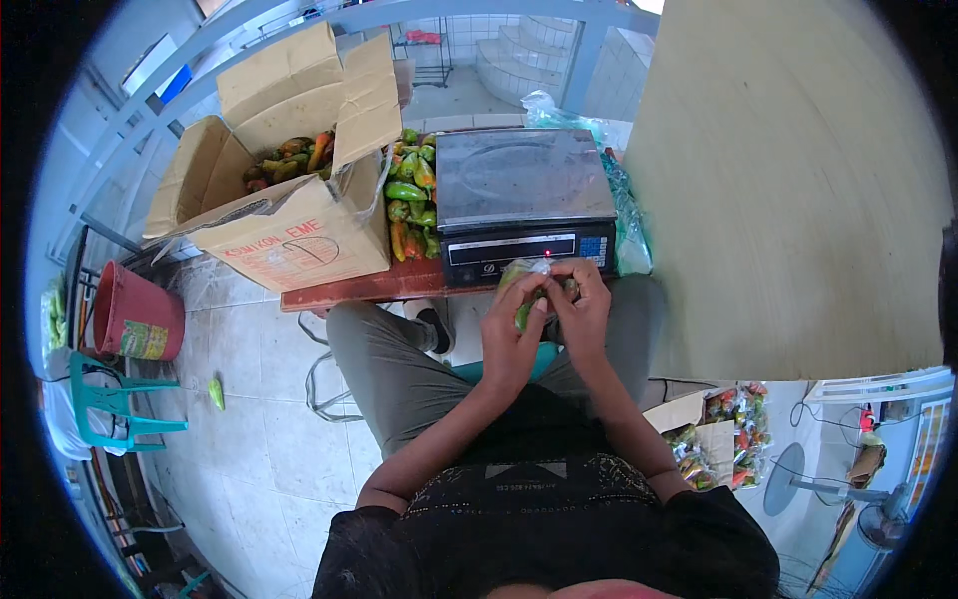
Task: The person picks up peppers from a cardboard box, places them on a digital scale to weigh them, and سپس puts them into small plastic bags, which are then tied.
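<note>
My left hand (507, 329) and my right hand (585, 320) meet over my lap, fingertips pinching the gathered top of a small clear plastic bag of peppers (522, 317). Green and reddish peppers show through the film between my fingers; much of the bag is hidden by my hands. Just beyond them stands a black digital scale (490, 262) with a bare metal pan (524, 176). Loose green and orange peppers (408, 191) are heaped at the scale's left side. Farther left, an open cardboard box (299, 239) holds more peppers (292, 161).
The scale stands on a low red-brown bench (337, 293). Plastic bags (631, 217) lie at its right, beside a large wooden panel (786, 187). On the floor are a red bucket (142, 307), a green plastic chair (112, 397), a lone pepper (216, 392) and bagged peppers (739, 434).
</note>
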`<action>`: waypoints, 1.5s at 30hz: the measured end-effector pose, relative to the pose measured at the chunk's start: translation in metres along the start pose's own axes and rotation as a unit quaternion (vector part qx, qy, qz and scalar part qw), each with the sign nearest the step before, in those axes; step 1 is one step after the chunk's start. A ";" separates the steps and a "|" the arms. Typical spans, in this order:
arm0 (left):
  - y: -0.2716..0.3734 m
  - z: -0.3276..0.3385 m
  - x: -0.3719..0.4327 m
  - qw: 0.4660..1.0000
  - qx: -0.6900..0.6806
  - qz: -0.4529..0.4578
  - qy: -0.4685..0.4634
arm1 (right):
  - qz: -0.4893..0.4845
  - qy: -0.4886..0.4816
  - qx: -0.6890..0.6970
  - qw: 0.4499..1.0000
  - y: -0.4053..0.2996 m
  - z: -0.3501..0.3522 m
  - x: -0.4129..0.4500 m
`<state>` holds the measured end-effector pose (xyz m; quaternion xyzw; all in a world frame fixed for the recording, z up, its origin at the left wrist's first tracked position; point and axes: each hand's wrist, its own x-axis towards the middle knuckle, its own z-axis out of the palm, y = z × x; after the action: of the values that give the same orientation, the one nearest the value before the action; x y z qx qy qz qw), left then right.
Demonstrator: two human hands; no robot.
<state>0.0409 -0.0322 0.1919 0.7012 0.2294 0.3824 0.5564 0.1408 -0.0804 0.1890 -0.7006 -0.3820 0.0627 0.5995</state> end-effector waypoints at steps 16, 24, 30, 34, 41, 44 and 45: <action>-0.006 -0.005 0.014 0.995 0.077 0.028 0.060 | 0.062 -0.033 0.189 0.979 -0.005 0.006 -0.003; -0.005 -0.001 0.021 0.996 0.007 -0.037 0.075 | 0.156 -0.099 0.335 0.924 -0.005 -0.006 0.008; -0.013 -0.008 0.021 0.997 -0.010 -0.023 0.075 | 0.170 -0.185 0.336 0.908 -0.005 -0.009 0.011; -0.019 -0.011 0.022 0.993 0.069 0.056 0.084 | 0.168 -0.137 0.306 0.927 0.012 0.003 0.004; -0.013 -0.008 0.010 0.989 0.135 0.042 0.053 | 0.221 -0.043 0.330 0.917 0.010 0.006 -0.004; -0.018 -0.008 0.013 0.983 0.163 0.065 0.050 | 0.220 -0.032 0.297 0.929 0.004 0.007 -0.002; -0.018 -0.008 0.014 0.979 0.185 0.076 0.045 | 0.222 -0.024 0.300 0.927 0.004 0.008 -0.003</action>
<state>0.0444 -0.0119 0.1790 0.7893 0.2671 0.4058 0.3755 0.1362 -0.0754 0.1817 -0.5533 -0.1940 0.3226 0.7431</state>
